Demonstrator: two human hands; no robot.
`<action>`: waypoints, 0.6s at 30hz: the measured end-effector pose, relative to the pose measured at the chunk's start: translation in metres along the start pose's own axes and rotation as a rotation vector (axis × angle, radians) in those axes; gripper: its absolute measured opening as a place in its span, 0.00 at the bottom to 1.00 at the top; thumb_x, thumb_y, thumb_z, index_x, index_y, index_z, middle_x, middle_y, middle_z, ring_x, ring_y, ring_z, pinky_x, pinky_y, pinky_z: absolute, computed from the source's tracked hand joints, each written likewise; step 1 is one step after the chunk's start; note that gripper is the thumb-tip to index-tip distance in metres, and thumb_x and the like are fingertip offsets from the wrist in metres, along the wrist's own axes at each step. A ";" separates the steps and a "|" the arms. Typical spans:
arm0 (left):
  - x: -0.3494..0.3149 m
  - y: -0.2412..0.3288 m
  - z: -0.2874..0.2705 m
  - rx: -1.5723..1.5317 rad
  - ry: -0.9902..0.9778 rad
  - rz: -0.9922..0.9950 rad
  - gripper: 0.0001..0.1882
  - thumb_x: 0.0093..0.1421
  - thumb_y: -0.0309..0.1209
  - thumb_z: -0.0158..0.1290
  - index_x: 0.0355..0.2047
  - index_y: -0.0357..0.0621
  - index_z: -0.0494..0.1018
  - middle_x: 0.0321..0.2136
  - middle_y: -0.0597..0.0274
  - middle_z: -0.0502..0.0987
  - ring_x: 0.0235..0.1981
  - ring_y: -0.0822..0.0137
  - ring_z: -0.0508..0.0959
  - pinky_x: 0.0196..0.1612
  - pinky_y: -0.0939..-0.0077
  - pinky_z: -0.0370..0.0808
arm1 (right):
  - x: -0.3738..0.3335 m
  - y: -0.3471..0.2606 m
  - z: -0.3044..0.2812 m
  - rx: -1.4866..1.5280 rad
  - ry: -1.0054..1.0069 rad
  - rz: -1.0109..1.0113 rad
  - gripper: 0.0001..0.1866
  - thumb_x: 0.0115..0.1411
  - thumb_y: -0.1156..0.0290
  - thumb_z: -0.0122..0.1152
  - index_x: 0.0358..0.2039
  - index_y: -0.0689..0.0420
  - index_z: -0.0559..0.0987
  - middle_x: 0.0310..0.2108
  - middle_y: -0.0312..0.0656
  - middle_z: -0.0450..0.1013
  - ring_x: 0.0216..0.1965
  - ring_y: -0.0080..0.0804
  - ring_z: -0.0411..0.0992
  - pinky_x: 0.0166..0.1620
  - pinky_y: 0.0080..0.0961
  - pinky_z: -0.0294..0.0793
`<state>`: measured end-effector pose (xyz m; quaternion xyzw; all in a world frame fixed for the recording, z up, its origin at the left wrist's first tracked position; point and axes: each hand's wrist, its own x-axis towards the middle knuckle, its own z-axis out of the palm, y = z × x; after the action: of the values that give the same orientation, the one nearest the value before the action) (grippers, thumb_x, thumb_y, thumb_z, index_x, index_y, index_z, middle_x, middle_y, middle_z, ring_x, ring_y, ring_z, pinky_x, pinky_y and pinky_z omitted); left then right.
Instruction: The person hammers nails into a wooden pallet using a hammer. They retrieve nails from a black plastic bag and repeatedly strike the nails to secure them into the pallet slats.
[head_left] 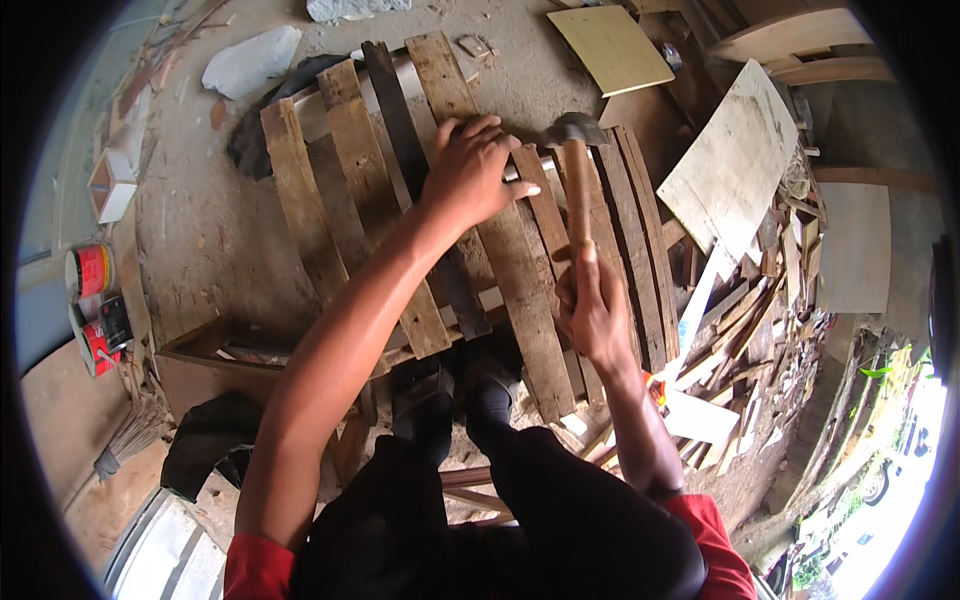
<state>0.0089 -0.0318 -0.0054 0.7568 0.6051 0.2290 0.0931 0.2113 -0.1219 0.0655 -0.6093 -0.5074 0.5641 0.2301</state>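
A pallet-like row of weathered wooden slats (515,290) lies in front of my feet, the slats side by side with gaps between them. My left hand (468,175) rests on a wide slat near its far half, fingers and thumb apart. Its thumb and index fingertip reach to a narrower slat (548,215) on the right. In my right hand (597,305) is a hammer (578,190), gripped by its wooden handle. The dark hammer head (575,128) is over the far ends of the right-hand slats; whether it touches them I cannot tell.
Scrap wood (750,330) is piled to the right, beside a pale leaning board (730,160). A yellowish panel (610,50) lies at the far right. Stone-like chunks (250,62) sit at the far left. Cans (92,270) and a black bag (205,440) are on my left.
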 end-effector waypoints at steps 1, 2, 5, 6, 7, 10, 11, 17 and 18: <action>-0.002 0.000 0.000 -0.037 -0.032 -0.008 0.33 0.50 0.52 0.65 0.49 0.43 0.76 0.49 0.55 0.78 0.62 0.60 0.68 0.64 0.52 0.53 | -0.004 -0.008 0.000 0.084 -0.009 -0.058 0.27 0.75 0.49 0.32 0.48 0.62 0.70 0.19 0.29 0.60 0.15 0.15 0.57 0.16 0.16 0.55; -0.003 -0.001 -0.001 -0.043 -0.031 0.001 0.33 0.50 0.53 0.65 0.49 0.42 0.76 0.49 0.54 0.78 0.62 0.60 0.69 0.64 0.52 0.53 | -0.012 -0.014 -0.001 0.167 -0.019 -0.108 0.27 0.75 0.49 0.33 0.49 0.62 0.70 0.19 0.29 0.60 0.16 0.16 0.58 0.18 0.17 0.57; -0.002 -0.001 -0.003 -0.048 -0.013 0.037 0.31 0.53 0.49 0.63 0.49 0.40 0.75 0.49 0.53 0.78 0.61 0.58 0.69 0.64 0.52 0.53 | -0.012 -0.013 0.004 0.289 -0.030 -0.238 0.27 0.74 0.49 0.33 0.52 0.62 0.67 0.20 0.30 0.60 0.16 0.16 0.58 0.18 0.16 0.59; -0.003 0.003 -0.002 -0.043 0.004 0.056 0.28 0.55 0.46 0.62 0.49 0.39 0.75 0.48 0.52 0.78 0.60 0.57 0.70 0.64 0.52 0.54 | -0.009 -0.011 0.005 0.306 -0.025 -0.281 0.27 0.74 0.48 0.33 0.53 0.61 0.66 0.20 0.29 0.60 0.16 0.15 0.58 0.17 0.15 0.59; -0.002 0.006 0.000 -0.037 0.021 0.076 0.26 0.57 0.42 0.61 0.50 0.38 0.74 0.48 0.51 0.78 0.60 0.56 0.70 0.64 0.52 0.55 | -0.005 -0.003 0.005 0.267 -0.037 -0.280 0.28 0.74 0.47 0.32 0.54 0.61 0.65 0.21 0.30 0.60 0.16 0.16 0.58 0.17 0.15 0.61; 0.000 -0.007 0.015 -0.107 0.191 0.066 0.19 0.60 0.29 0.56 0.50 0.36 0.73 0.48 0.48 0.77 0.61 0.52 0.68 0.64 0.52 0.57 | -0.005 -0.007 0.010 0.251 -0.129 0.163 0.29 0.74 0.46 0.31 0.54 0.60 0.66 0.21 0.30 0.60 0.16 0.16 0.58 0.18 0.16 0.58; 0.002 -0.006 0.012 -0.240 0.278 -0.016 0.20 0.59 0.20 0.51 0.53 0.36 0.70 0.50 0.45 0.74 0.62 0.50 0.66 0.65 0.52 0.59 | -0.008 -0.009 0.009 0.224 -0.091 0.092 0.29 0.74 0.46 0.30 0.54 0.61 0.66 0.21 0.30 0.61 0.15 0.16 0.58 0.18 0.16 0.58; -0.008 -0.004 0.000 -0.022 0.248 -0.040 0.26 0.55 0.18 0.51 0.56 0.37 0.66 0.56 0.47 0.69 0.64 0.49 0.63 0.69 0.53 0.55 | -0.026 -0.035 0.000 0.379 0.071 -0.529 0.39 0.67 0.36 0.38 0.54 0.65 0.64 0.21 0.33 0.61 0.15 0.18 0.57 0.18 0.16 0.56; -0.006 -0.002 0.001 -0.029 0.236 -0.043 0.27 0.54 0.18 0.51 0.56 0.37 0.66 0.56 0.47 0.69 0.64 0.49 0.63 0.69 0.53 0.55 | -0.021 -0.026 -0.002 0.447 0.065 -0.640 0.40 0.67 0.35 0.40 0.53 0.65 0.63 0.21 0.34 0.62 0.15 0.18 0.57 0.17 0.15 0.55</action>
<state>0.0064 -0.0371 -0.0085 0.7100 0.6246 0.3231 0.0374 0.2071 -0.1298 0.0973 -0.3727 -0.5291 0.5408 0.5374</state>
